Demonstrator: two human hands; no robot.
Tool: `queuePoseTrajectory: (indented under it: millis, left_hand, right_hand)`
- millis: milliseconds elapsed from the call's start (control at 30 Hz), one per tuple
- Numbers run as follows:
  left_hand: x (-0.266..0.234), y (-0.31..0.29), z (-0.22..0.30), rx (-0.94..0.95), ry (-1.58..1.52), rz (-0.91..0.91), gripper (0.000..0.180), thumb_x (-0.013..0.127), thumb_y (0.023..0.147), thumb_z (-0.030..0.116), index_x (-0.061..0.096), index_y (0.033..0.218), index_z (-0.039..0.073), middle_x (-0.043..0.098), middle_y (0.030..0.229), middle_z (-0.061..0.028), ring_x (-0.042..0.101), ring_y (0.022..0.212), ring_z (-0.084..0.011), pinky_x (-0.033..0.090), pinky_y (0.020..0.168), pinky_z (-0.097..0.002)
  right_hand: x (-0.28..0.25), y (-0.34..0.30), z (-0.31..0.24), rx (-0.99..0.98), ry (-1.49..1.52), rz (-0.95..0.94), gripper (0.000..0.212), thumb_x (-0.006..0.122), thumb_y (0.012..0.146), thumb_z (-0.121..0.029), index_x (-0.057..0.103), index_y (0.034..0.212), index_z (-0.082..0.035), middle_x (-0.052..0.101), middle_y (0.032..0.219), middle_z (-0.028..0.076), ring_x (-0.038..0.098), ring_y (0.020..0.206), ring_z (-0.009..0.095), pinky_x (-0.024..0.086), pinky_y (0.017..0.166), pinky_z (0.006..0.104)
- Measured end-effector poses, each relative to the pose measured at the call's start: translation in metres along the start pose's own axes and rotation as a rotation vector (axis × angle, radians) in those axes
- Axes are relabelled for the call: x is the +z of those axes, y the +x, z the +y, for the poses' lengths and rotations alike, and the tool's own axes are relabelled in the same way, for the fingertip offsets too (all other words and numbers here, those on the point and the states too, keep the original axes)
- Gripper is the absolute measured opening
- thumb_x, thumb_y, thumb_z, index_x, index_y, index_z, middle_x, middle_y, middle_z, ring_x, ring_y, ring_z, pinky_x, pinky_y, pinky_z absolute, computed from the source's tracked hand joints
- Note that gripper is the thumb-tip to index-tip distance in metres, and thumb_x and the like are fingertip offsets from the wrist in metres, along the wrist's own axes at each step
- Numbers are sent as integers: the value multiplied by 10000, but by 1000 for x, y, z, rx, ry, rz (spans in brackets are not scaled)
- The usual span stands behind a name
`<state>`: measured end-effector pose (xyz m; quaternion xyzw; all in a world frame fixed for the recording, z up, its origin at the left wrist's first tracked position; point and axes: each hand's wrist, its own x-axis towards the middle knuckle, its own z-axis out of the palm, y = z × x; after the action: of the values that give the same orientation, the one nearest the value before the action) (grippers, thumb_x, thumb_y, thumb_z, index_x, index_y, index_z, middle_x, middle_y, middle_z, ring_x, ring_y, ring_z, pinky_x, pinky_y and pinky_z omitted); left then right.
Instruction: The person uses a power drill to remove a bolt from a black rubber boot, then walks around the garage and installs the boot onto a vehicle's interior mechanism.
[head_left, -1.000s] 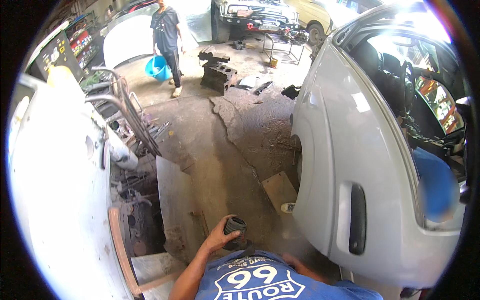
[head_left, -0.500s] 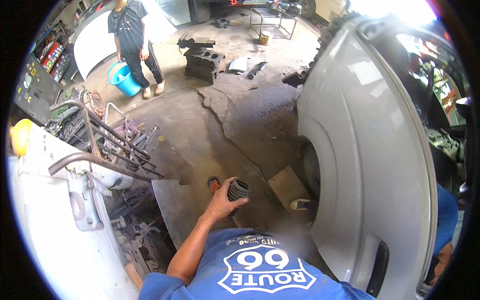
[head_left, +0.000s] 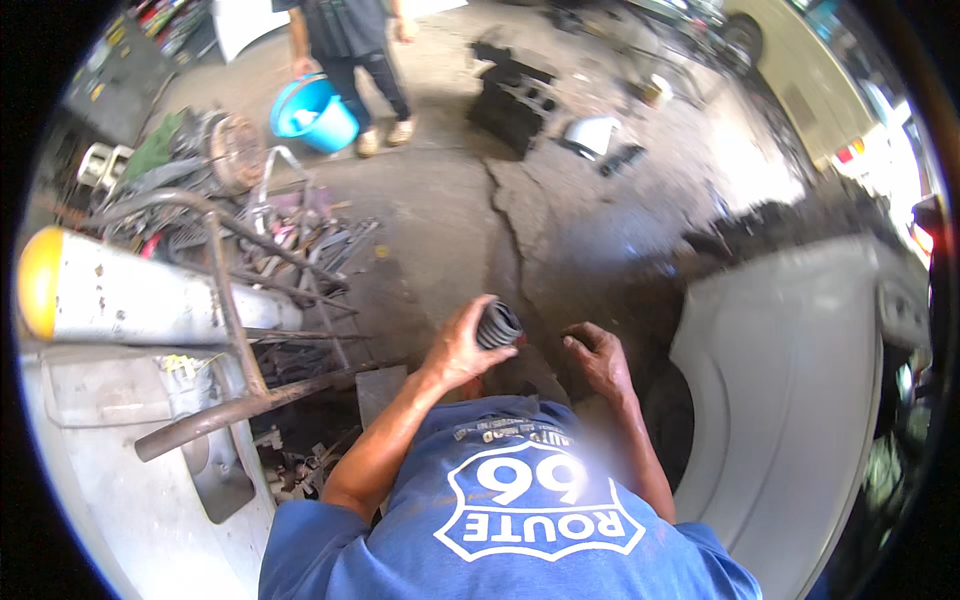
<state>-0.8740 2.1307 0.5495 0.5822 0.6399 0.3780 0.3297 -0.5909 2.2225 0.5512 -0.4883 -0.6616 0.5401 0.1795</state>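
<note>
A black ribbed rubber boot (head_left: 499, 327), shaped like a bellows with an open end, is in my left hand (head_left: 462, 345), which wraps round it in front of my chest. To the right of it, a short gap away, is my right hand (head_left: 598, 356). Its fingers are curled in toward the thumb, and whatever they may hold is too small or hidden to make out. The hands are apart from each other, both above the stained concrete floor.
A grey car fender (head_left: 775, 370) stands close on my right. On my left are a bent metal-tube trolley (head_left: 222, 300), a white cylinder with a yellow end (head_left: 150, 290) and heaped scrap. Ahead, a person holds a blue bucket (head_left: 318, 118) near an engine block (head_left: 512, 105).
My right hand has come into view beside the boot. My left hand still grips the boot, now slightly higher in the picture. The view has turned, shifting the person and engine block rightward.
</note>
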Motion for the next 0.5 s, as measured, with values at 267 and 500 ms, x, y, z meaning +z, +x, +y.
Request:
queuePoseTrajectory:
  millis: [267, 500]
  left_hand:
    - [-37, 152, -42, -145, 95, 135, 951, 911, 787, 324, 411, 1556, 74, 532, 1507, -229, 540, 1379, -429, 465, 1163, -490]
    - [-142, 286, -41, -44, -191, 297, 284, 683, 1040, 257, 688, 1212, 31, 729, 1131, -169, 716, 1064, -344, 558, 922, -420]
  right_hand:
    - [36, 238, -160, 21, -207, -411, 251, 755, 919, -138, 711, 1094, 36, 753, 1065, 236, 748, 1013, 314, 568, 874, 403]
    - [9, 422, -237, -371, -223, -861, 167, 725, 932, -81, 706, 1060, 24, 738, 1017, 198, 728, 955, 344, 552, 860, 427]
